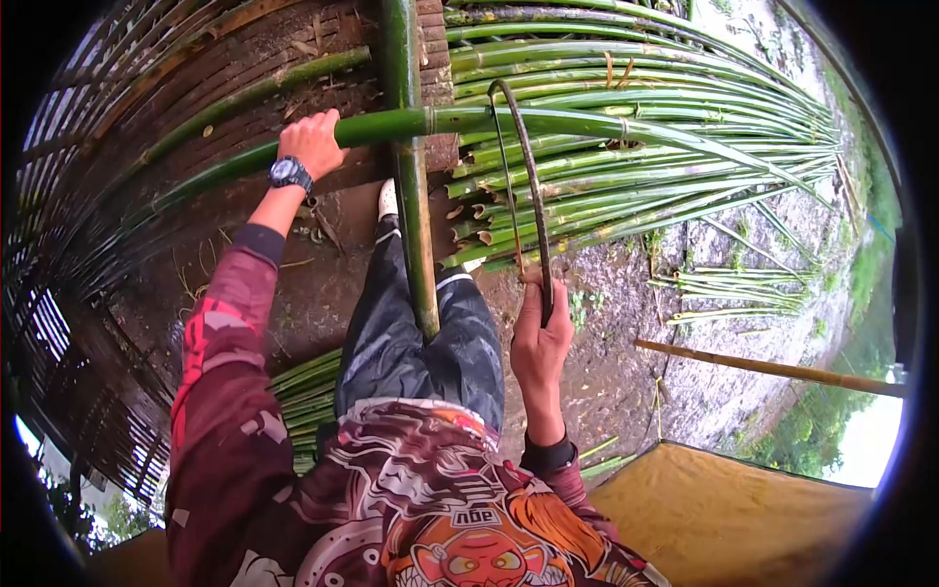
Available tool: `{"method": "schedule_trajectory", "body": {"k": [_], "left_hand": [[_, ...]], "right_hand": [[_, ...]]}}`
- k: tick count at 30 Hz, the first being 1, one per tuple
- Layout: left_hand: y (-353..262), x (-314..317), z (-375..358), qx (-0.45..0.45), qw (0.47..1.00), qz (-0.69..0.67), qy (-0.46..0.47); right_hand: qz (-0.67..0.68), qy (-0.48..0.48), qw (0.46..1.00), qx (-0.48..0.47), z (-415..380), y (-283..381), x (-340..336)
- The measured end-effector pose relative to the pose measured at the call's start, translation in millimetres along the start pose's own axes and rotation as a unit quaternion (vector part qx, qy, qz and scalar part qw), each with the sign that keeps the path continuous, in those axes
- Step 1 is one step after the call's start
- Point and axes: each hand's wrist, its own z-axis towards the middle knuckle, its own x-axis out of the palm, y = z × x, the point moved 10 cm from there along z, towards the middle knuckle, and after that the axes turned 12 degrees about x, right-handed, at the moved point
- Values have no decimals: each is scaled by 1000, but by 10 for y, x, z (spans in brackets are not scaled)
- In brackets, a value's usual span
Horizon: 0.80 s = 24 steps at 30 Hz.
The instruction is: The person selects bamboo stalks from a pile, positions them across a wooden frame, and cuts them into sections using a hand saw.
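Observation:
My left hand, with a watch on the wrist, is wrapped round a long green bamboo pole running across in front of me. That pole lies over a thicker bamboo pole, which stretches from between my legs towards the top of the view. Closed on the near end of a bow saw is my right hand. The saw has a dark curved frame and a thin blade. Its far end overlaps the held pole, right of the crossing, with the blade close against the bamboo.
Many cut bamboo poles lie stacked at the right. A smaller bundle rests on muddy ground beyond. Near my left leg are more thin poles. A slatted wall stands left, and a yellow tarp hangs lower right.

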Motion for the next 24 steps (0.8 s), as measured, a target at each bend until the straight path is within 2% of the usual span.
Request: {"method": "schedule_trajectory", "body": {"k": [2,3,4,6,8,10,12,13,14,15,16,18,19,20,22,24], "left_hand": [[-3,-3,38,5,1000,9,21],[5,7,34,11,1000,15,0],[-18,-57,14,10,1000,2,-10],[3,-45,6,-4,1000,-2,11],[75,67,50,-27,998,-13,51],[77,90,-70,-26,996,-26,82],[94,27,168,4,993,-30,116],[86,16,139,-2,995,-36,92],[45,-54,149,-32,990,-36,129],[-35,19,55,-11,990,-44,136],[65,-88,158,-4,993,-38,115],[7,75,-12,-13,984,-86,158],[-33,-116,7,9,999,-32,42],[-56,-342,28,28,996,28,-82],[-123,-317,-205,-14,981,47,-187],[-148,-331,-165,-32,971,86,-222]], "right_hand": [[-26,3,999,37,313,174,224],[-42,13,999,11,802,196,560],[-49,-4,993,-103,1183,405,757],[-2,27,997,-76,1032,472,605],[-4,5,1000,22,276,60,160],[-19,25,998,46,-169,-307,-81],[-15,3,1000,20,205,71,140],[-24,1,1000,3,484,246,306],[-45,20,999,-20,861,177,586],[3,-24,996,-87,934,371,613],[23,-28,993,-114,1081,550,667],[33,-9,999,-37,1020,341,568],[6,6,1000,-5,1007,376,590],[2,-9,999,-39,990,471,628],[6,-14,998,-55,1012,535,633],[5,-6,999,-48,1008,533,644]]}}
